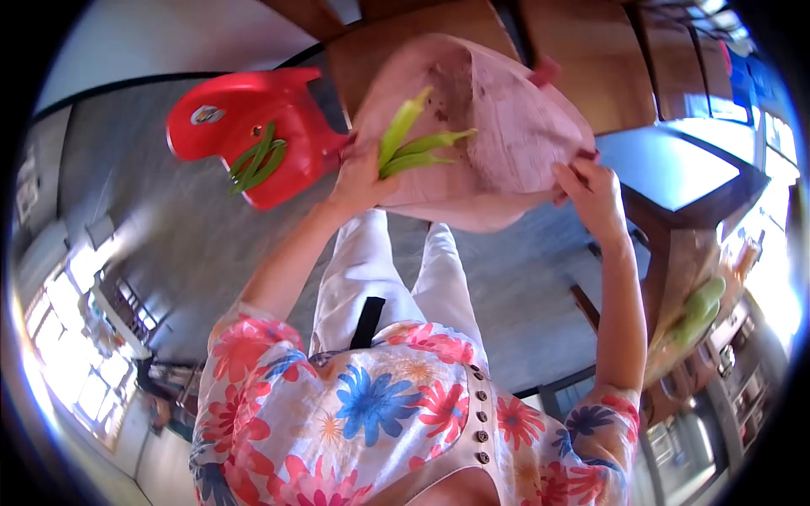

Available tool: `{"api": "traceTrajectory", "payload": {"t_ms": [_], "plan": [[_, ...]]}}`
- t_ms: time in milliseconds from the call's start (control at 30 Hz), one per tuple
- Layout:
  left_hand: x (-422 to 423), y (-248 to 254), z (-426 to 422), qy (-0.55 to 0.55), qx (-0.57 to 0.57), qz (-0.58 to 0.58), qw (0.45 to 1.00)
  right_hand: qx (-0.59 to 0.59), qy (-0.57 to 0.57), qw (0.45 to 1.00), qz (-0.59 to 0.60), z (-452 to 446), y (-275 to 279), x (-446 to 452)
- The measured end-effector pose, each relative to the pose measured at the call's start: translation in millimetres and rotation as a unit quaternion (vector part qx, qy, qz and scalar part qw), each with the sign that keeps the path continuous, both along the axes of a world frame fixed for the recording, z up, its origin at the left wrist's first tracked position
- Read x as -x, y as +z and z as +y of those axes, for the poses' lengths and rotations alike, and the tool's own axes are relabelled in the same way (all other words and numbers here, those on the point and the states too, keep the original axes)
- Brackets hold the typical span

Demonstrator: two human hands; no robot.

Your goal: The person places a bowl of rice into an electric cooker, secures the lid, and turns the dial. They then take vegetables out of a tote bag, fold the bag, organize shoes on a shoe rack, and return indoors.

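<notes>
In front of me a pale pink cloth bag (515,126) hangs with its mouth spread wide and dark marks inside. My left hand (363,179) is closed around several long, pointed green pods (409,148), whose tips stick out over the bag's opening. That hand is also at the bag's left rim, beside a red strap; whether it grips the rim cannot be told. On the right side, my right hand (588,192) pinches the bag's edge near another red strap (585,155). More dark green pods (260,160) lie on a red plastic chair (283,101) to the left.
Wooden furniture (582,63) stands close behind the bag. A wooden table (683,236) with a shiny top is at the right, and large green produce (702,308) lies beyond it. Grey floor (194,236) stretches around my legs.
</notes>
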State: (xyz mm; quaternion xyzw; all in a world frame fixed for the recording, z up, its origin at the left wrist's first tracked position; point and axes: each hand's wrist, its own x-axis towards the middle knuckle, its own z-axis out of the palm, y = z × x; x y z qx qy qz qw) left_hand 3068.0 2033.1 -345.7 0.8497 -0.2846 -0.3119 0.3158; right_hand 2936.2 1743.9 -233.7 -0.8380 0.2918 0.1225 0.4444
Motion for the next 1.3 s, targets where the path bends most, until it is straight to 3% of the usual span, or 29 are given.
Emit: {"api": "traceTrajectory", "payload": {"t_ms": [67, 200, 300, 400, 500, 600, 667, 700, 733, 833, 900, 1000, 1133, 1267, 1300], "plan": [[4, 19, 33, 0.134, 0.167, 0.032, 0.976, -0.022, -0.009, 1.0, 0.007, 8, -6, 3], [4, 40, 65, 0.249, 0.127, 0.218, 0.935, 0.061, 0.09, 0.993, 0.041, 33, 0, -4], [14, 28, 61, 0.061, 0.052, 0.126, 0.989, 0.088, 0.154, 0.984, 0.0, 63, 5, -25], [17, 39, 43, -0.014, 0.105, -0.055, 0.993, 0.069, 0.141, 0.988, -0.015, 81, 11, -50], [-1, 63, 70, 0.012, 0.073, 0.121, 0.99, 0.066, 0.11, 0.992, -0.02, 89, 16, -67], [-26, 69, 106, 0.221, 0.254, 0.197, 0.921, 0.101, 0.124, 0.987, -0.014, 81, 13, -76], [-58, 66, 126, 0.365, 0.222, 0.217, 0.878, 0.115, 0.124, 0.986, -0.004, 76, 12, -84], [-70, 37, 146, 0.391, 0.168, 0.185, 0.886, 0.104, 0.111, 0.988, 0.006, 73, 13, -86], [-79, -11, 179, 0.355, 0.066, 0.106, 0.926, 0.094, 0.099, 0.99, 0.015, 70, 14, -90], [-100, -97, 219, 0.312, -0.14, 0.016, 0.94, 0.066, 0.052, 0.996, 0.031, 67, 17, -99], [-111, -153, 244, 0.26, -0.273, -0.017, 0.926, 0.039, 0.014, 0.998, 0.044, 58, 13, -95], [-134, -194, 259, 0.271, -0.38, 0.04, 0.883, -0.003, -0.043, 0.996, 0.075, 62, 15, -92], [-149, -219, 270, 0.262, -0.424, 0.095, 0.862, -0.058, -0.123, 0.988, 0.074, 67, 11, -74], [-146, -204, 271, 0.232, -0.531, 0.044, 0.814, -0.095, -0.188, 0.976, 0.052, 86, 12, -59], [-148, -194, 263, 0.237, -0.513, 0.044, 0.824, -0.105, -0.203, 0.972, 0.053, 89, 9, -49]]}}
